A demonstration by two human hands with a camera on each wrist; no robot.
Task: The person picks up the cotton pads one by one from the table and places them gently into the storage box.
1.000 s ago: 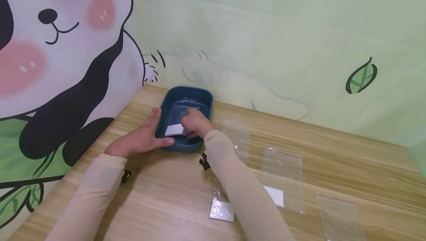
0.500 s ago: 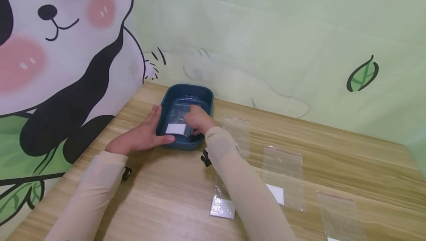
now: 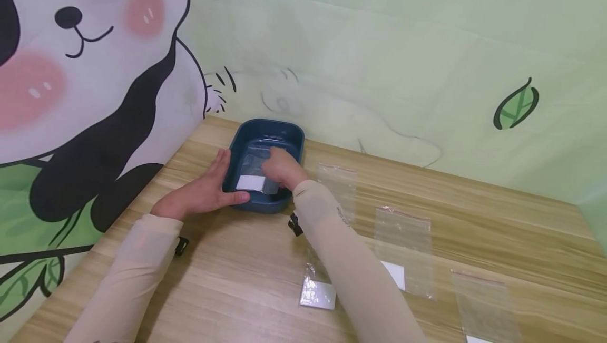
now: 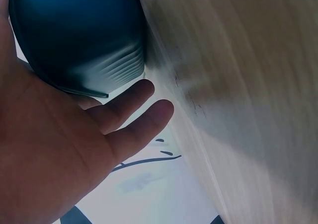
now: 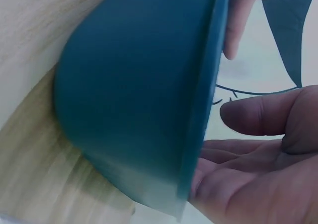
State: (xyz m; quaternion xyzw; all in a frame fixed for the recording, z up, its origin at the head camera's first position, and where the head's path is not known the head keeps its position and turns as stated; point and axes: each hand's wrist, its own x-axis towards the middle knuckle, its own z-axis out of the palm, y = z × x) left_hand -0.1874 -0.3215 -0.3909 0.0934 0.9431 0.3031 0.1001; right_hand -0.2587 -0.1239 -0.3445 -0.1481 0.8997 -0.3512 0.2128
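A dark blue rectangular box with rounded corners stands near the wall. A clear plastic bag with a white card at its near end lies in it. My left hand rests at the box's near left corner, fingers along the outside wall and thumb over the near rim. Extended fingers show beside the box in the left wrist view. Into the box reaches my right hand, over the right part of the bag. Its thumb stands apart from the other fingers in the right wrist view; their tips are hidden behind the rim.
Several similar clear bags lie on the wooden table: one bag is partly under my right forearm, another bag lies right of it, and a further bag is cut off below. A panda-printed wall borders the table.
The white card end of the bag has settled slightly rightward in the box. My right thumb, seen earlier beside the bag, is hidden now. The left hand stays at the corner.
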